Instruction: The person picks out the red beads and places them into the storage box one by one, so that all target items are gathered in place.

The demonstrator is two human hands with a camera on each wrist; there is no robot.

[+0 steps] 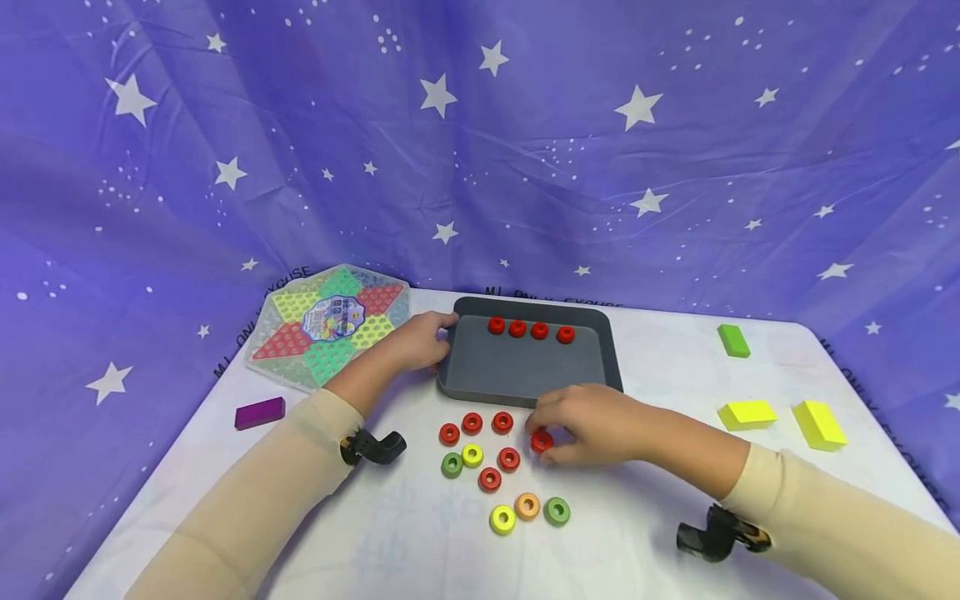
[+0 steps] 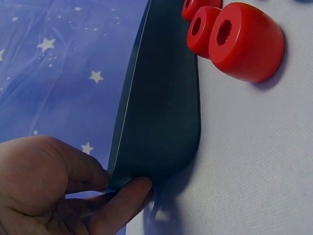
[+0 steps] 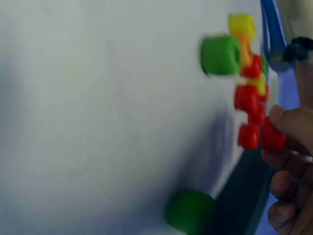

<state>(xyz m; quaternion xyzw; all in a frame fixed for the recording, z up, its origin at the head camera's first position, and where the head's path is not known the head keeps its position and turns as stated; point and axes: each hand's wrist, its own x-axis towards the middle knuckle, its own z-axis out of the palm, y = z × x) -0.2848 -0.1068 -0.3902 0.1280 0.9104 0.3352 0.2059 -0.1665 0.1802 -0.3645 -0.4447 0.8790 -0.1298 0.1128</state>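
The right hand [image 1: 592, 425] pinches 1 red plastic ring [image 1: 542, 441] between thumb and fingertips, low over the white tabletop [image 1: 645, 533] and just in front of the near rim of the dark grey rectangular plastic tray [image 1: 525, 371]. The left hand [image 1: 420, 340] grips the tray's left far corner, fingers curled round the rim; the left wrist view shows thumb and fingers clamped on that edge. 4 red rings [image 1: 528, 329] sit in a row along the tray's far wall; the rest of the tray floor is bare. Loose rings [image 1: 491, 467] in red, green, yellow and orange lie clustered just left of the right hand. Partly legible print reading "ONLY EXCUSE" runs along the star-patterned blue cloth [image 1: 480, 150] at the table's far edge. The label at the centre of the hexagonal multicoloured peg board [image 1: 330, 321] is too small to read.
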